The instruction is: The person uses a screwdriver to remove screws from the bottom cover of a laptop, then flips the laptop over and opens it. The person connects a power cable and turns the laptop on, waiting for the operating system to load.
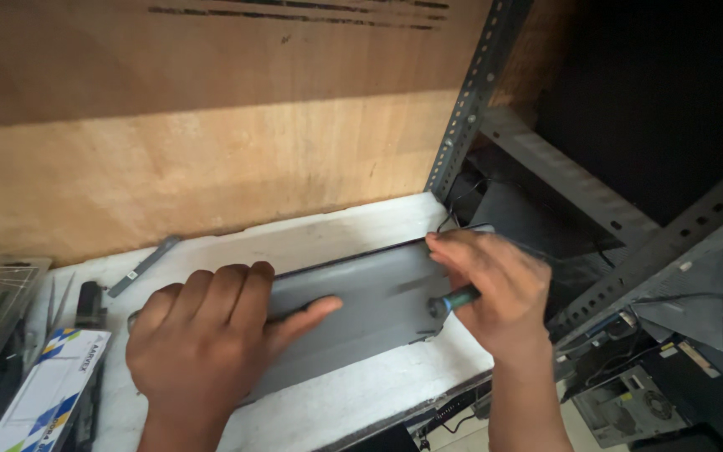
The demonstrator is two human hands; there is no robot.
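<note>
While left hand (202,335) flat steadies grey panel (361,305) lying left-right, right hand (495,293) grips screwdriver (453,301).

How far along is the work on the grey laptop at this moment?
Done: the grey laptop lies flat on the white bench, apparently closed. In hand: the left hand presses it down, while the right hand grips a screwdriver set against its right end. Left: the cover looks in place; no loose screws show, so opening seems barely begun.
</note>
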